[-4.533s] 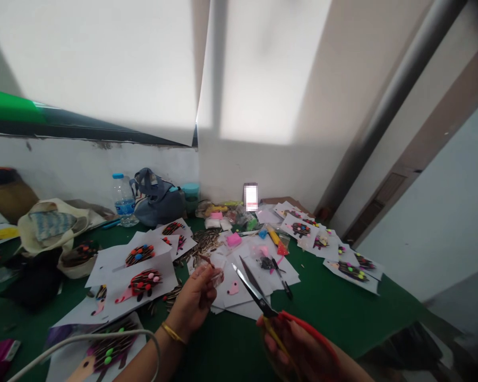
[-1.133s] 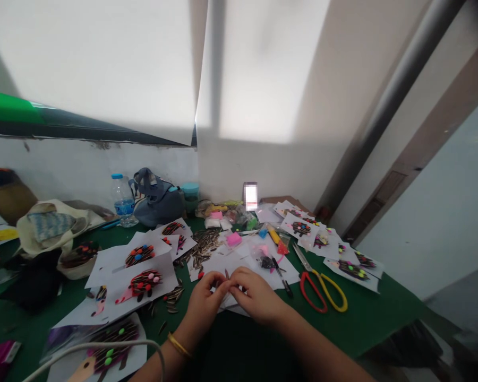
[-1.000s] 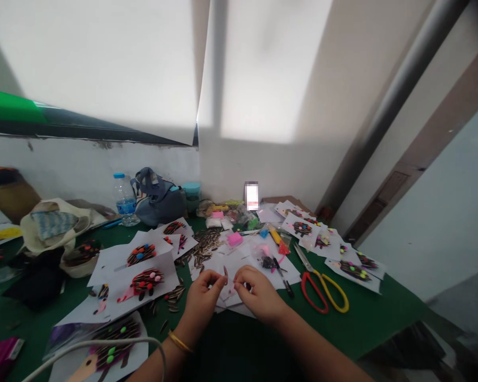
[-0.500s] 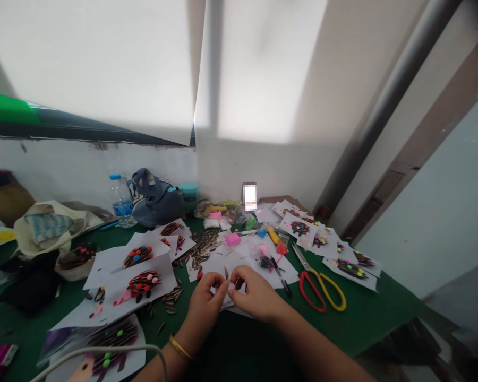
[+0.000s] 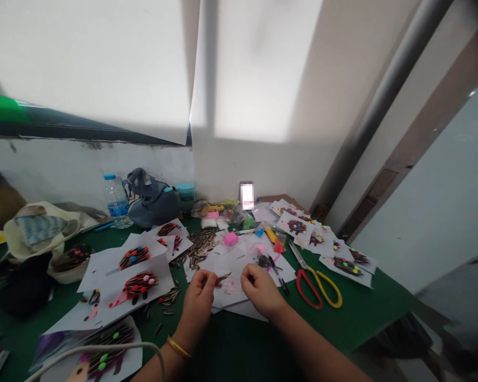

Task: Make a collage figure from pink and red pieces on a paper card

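Observation:
My left hand, a gold bracelet on its wrist, pinches a small thin brownish piece between thumb and fingertips; its kind is too small to tell. A short gap to the right, my right hand is closed with curled fingers, and whatever may be in them is hidden. Both hands are just above white paper sheets. On that paper, between the hands, lies a small pale pink bit. Striped seeds are heaped behind my left hand. Beyond them sits a pink block of clay.
Scissors with red and yellow handles and a black pen lie to the right. Seed-covered hedgehog pictures are spread left, more right. A water bottle, blue bag and phone stand along the back.
My hands were together at the fingertips and have moved apart. The thin piece now stays in my left hand. The view has shifted slightly to the right.

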{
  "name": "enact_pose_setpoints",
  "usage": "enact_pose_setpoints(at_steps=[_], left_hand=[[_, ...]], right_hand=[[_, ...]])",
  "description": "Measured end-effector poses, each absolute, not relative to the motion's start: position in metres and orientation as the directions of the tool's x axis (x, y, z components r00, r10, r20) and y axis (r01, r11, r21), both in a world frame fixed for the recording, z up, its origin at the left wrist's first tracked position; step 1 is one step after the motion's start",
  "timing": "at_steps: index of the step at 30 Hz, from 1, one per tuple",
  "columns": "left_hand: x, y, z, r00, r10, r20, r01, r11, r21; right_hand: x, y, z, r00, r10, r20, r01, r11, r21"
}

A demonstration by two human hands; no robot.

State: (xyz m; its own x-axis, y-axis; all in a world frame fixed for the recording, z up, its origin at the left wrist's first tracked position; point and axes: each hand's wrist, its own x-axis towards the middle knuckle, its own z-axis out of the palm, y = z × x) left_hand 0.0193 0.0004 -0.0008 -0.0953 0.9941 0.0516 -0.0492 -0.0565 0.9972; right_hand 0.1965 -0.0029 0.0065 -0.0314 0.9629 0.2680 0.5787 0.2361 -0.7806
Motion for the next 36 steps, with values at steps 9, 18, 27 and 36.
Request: enact_pose_setpoints(at_steps=[9, 18, 27, 36], left_hand=[[0.020, -0.003, 0.003, 0.134, 0.991, 0.008, -0.131, 0.010, 0.991], [0.026, -0.008, 0.013, 0.131, 0.981, -0.145, -0.459, 0.189, 0.868], [0.023, -0.009, 0.008, 0.207, 0.951, -0.231, -0.507, 0.306, 0.806], [0.013, -0.005, 0.004, 0.135, 0.982, 0.129, -0.043, -0.124, 0.991]], right_hand=[[0.188, -0.011, 0.014, -0.141, 0.976, 0.168, 0.457, 0.214, -0.863], [0.196, -0.007, 0.006, -0.025, 0.988, 0.149, 0.262, 0.150, -0.953], [0.182, -0.012, 0.002, 0.002, 0.996, 0.086, -0.064, 0.086, -0.994], [0.189, -0.019, 0.007, -0.010, 0.979, 0.204, 0.318, 0.196, -0.928]])
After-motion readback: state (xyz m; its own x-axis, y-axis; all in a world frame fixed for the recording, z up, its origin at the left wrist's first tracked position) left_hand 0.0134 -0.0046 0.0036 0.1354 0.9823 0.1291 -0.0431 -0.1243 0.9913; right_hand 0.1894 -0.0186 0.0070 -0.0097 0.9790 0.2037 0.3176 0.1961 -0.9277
